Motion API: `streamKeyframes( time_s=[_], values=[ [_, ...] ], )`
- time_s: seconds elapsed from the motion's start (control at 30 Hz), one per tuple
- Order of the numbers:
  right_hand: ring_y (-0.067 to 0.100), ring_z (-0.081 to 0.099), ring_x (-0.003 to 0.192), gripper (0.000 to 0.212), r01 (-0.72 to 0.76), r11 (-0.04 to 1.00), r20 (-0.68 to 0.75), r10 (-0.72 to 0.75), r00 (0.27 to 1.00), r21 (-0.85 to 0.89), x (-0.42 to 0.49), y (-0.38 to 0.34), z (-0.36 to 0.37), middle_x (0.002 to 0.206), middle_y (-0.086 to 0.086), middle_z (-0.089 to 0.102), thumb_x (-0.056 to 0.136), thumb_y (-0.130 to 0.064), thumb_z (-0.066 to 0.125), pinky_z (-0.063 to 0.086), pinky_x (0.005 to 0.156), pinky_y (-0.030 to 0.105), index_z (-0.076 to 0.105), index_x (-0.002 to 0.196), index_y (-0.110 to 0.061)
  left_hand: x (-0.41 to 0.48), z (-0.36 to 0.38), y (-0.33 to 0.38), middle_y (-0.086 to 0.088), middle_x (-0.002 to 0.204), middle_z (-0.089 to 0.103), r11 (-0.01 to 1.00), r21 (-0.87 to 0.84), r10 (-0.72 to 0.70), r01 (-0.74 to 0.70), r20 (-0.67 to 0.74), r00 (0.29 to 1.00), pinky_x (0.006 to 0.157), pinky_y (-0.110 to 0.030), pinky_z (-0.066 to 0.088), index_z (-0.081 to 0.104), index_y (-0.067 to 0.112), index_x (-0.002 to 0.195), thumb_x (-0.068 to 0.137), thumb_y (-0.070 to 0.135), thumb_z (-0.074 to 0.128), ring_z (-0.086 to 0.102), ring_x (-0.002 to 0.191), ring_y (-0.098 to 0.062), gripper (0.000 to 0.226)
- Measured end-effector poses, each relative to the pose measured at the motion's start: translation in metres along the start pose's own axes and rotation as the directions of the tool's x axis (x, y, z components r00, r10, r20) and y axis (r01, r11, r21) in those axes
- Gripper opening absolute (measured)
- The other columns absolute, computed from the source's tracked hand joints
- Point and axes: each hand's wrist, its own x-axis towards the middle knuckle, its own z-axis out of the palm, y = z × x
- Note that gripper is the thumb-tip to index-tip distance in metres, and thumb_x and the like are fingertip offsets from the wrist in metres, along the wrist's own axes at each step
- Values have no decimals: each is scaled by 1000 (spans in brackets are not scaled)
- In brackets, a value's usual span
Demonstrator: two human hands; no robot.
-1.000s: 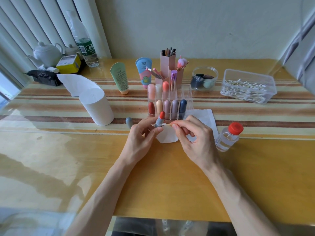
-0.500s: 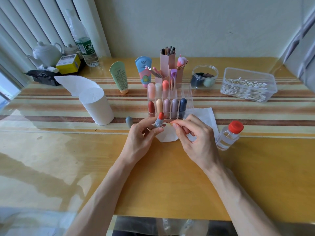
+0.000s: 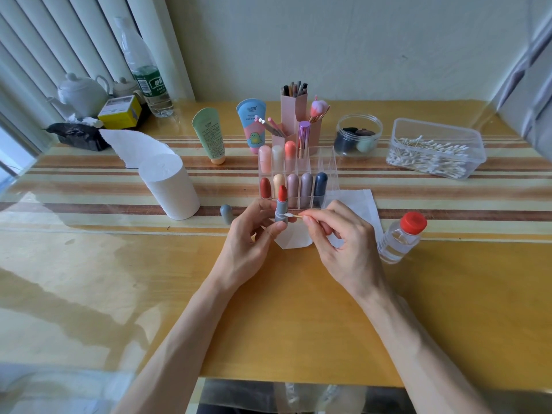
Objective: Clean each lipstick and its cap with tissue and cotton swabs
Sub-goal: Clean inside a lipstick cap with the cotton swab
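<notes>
My left hand (image 3: 251, 243) grips an open grey lipstick (image 3: 281, 209) upright, its red bullet pointing up. A cotton swab (image 3: 294, 215) is pinched in my right hand (image 3: 340, 240), and its white tip touches the right side of the grey tube. The grey cap (image 3: 226, 214) stands alone on the table to the left of my hands. Under my hands lies a white tissue (image 3: 363, 201). Behind them a clear organiser (image 3: 327, 171) holds several capped lipsticks in two rows.
A tissue roll (image 3: 168, 186) stands at the left. A red-capped clear bottle (image 3: 400, 237) lies at the right, a clear box of cotton swabs (image 3: 434, 152) behind it. Two tubes, pink brush holders (image 3: 294, 115) and a sponge jar (image 3: 358, 135) stand at the back.
The lipstick has gone from tilted to upright in my left hand, and the swab tip now rests against the tube's side.
</notes>
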Motion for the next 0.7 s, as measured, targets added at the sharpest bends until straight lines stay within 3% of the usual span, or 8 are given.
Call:
streamKeyframes(
  time_s=[0.07, 0.23, 0.33, 0.5, 0.7],
  values=[
    [8, 51, 70, 14, 6, 1000, 3, -6, 1000, -10, 0, 0, 0, 82, -8, 49, 101, -10, 70, 42, 72, 13, 79, 111, -7, 0, 0, 0, -1, 111, 76, 999, 28, 17, -17, 3, 1000, 78, -53, 55, 62, 11, 121, 104, 21, 61, 65, 89, -39, 20],
    [8, 50, 70, 14, 0, 1000, -9, 0, 1000, -27, 0, 2, 1, 82, -8, 49, 101, -10, 70, 42, 72, 13, 79, 111, -6, 1, -1, -2, -1, 113, 76, 998, 51, 23, -22, -3, 1000, 82, -59, 53, 62, 11, 124, 105, 20, 61, 67, 92, -37, 21],
    [6, 49, 70, 13, -5, 999, -15, 4, 1000, -32, 0, 3, 0, 82, -9, 47, 101, -8, 70, 41, 73, 12, 79, 110, -5, 0, -1, -1, -1, 112, 75, 999, 45, 30, -30, -3, 1000, 84, -59, 53, 63, 12, 124, 104, 20, 61, 67, 93, -38, 21],
    [3, 49, 71, 14, 3, 1000, -19, -4, 1000, -29, -1, 4, 1, 83, -11, 48, 101, -10, 69, 42, 72, 12, 79, 110, -5, 1, -2, -5, -10, 98, 70, 997, 68, 25, -24, -9, 1000, 75, -57, 51, 67, 12, 121, 103, 24, 62, 63, 84, -35, 22],
    [5, 50, 71, 14, 20, 999, -22, -21, 1000, -45, 0, 7, 0, 84, -10, 49, 100, -7, 71, 45, 71, 14, 78, 111, -5, 1, -3, -8, -5, 103, 74, 994, 104, 28, -29, 13, 1000, 77, -58, 51, 70, 15, 123, 103, 21, 62, 64, 88, -32, 22]
  ],
)
